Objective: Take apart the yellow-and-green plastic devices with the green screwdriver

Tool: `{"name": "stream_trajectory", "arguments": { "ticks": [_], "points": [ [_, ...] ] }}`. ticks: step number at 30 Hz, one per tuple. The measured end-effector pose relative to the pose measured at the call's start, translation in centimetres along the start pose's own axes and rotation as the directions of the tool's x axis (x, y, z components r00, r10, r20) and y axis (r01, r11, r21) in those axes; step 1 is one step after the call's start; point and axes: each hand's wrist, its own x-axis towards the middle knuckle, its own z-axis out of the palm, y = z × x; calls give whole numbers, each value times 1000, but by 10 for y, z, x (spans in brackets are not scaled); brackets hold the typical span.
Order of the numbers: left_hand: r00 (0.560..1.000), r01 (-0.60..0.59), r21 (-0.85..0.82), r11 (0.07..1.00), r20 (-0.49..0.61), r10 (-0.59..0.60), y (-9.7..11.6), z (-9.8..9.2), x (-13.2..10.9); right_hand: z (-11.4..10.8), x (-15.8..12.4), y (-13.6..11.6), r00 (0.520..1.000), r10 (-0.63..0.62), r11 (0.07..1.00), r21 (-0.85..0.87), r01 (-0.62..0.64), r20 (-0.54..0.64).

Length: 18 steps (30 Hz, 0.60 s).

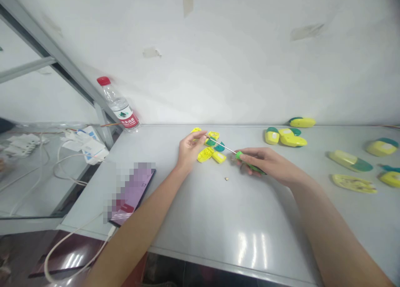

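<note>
My right hand (268, 164) pinches a green plastic-handled screwdriver (250, 164), thin steel shaft angled toward my left hand (190, 150), whose curled fingers (198, 135) sit just over small glossy yellow-and-green plastic shell pieces (205, 154) on the white bench (200, 220), grip there unclear.

tiny brass-coloured speck (226, 178), unidentifiable

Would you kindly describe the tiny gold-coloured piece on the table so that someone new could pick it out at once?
On the long white table, find the green-handled screwdriver in the right hand. Just below its shaft lies the tiny gold-coloured piece. Unlike the yellow-and-green plastic shells nearby, it sits alone, touching nothing.
</note>
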Motion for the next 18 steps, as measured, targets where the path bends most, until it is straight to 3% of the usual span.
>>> {"name": "stream_trajectory", "arguments": {
  "ticks": [3,6,14,18],
  "points": [
    [999,-24,64,998,35,21,0,-2,1,-2,-1,2,996,-14,997,-68,20,91],
    [997,-29,86,996,74,23,1,-4,1,-5,-3,2,995,-29,989,-145,42,90],
    [990,25,132,991,133,-42,2,-6,-2,-12,-1,6,974,-180,919,-376,118,-134],
    [989,74,132,988,119,-90,1,-4,-4,-13,-1,5,964,-168,885,-463,55,-207]
  ]
}}
